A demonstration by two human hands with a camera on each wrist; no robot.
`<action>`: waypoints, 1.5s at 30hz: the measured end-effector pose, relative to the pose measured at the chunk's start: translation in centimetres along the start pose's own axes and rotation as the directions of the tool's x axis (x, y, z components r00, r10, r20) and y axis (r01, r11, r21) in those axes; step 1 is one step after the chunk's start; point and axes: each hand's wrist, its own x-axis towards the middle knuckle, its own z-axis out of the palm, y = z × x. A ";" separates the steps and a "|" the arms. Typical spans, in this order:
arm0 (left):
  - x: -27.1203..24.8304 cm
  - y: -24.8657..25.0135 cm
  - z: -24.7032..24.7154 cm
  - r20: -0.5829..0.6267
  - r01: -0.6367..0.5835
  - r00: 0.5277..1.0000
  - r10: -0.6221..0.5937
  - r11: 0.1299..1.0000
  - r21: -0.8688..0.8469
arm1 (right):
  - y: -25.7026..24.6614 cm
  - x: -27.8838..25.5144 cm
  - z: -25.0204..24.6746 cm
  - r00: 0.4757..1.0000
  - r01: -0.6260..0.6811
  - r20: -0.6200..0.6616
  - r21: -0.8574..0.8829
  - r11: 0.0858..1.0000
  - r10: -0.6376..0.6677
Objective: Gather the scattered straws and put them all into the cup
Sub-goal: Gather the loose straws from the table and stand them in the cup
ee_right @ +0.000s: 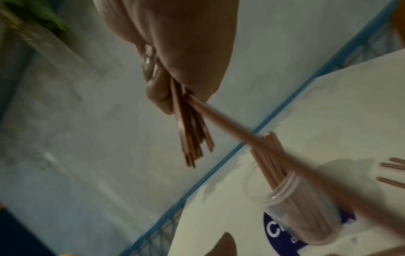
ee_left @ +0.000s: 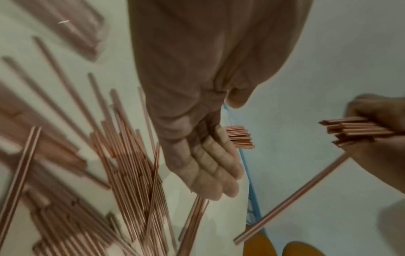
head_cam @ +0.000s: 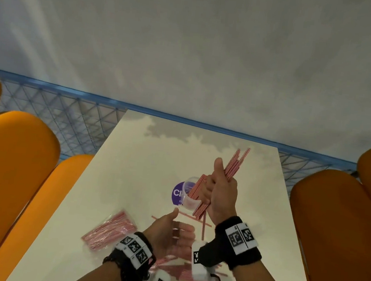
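Straws (head_cam: pixel 180 271) lie scattered on the table (head_cam: pixel 116 179) nearest the person, under the left hand (head_cam: pixel 165 234), which hovers open-palmed and empty. Beyond it, the right hand (head_cam: pixel 221 195) is fisted round a bundle (head_cam: pixel 234 163) mid-length beside the clear cup (head_cam: pixel 188 200), already part-filled. They look light, thin, stiff and slippery, so gripping the middle probably stops them fanning.

A white tabletop (head_cam: pixel 131 169) carries a round purple sticker (head_cam: pixel 177 193) with white lettering, only partly readable. Orange padded chairs flank it: one (head_cam: pixel 12 168) on the left, another (head_cam: pixel 340 225) on the right. Beyond the far edge runs a blue wire-mesh panel (head_cam: pixel 68 114) with a blue rail on top. Past that lies a grey floor (head_cam: pixel 189 49). The right wrist view shows something green, blurred, in its upper left corner (ee_right: pixel 32 15).
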 end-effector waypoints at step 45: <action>-1.6 -0.5 2.3 0.121 -0.274 0.634 0.764 0.076 0.959 | 3.6 -4.1 -4.2 0.988 0.086 0.008 -0.858 0.507 -0.153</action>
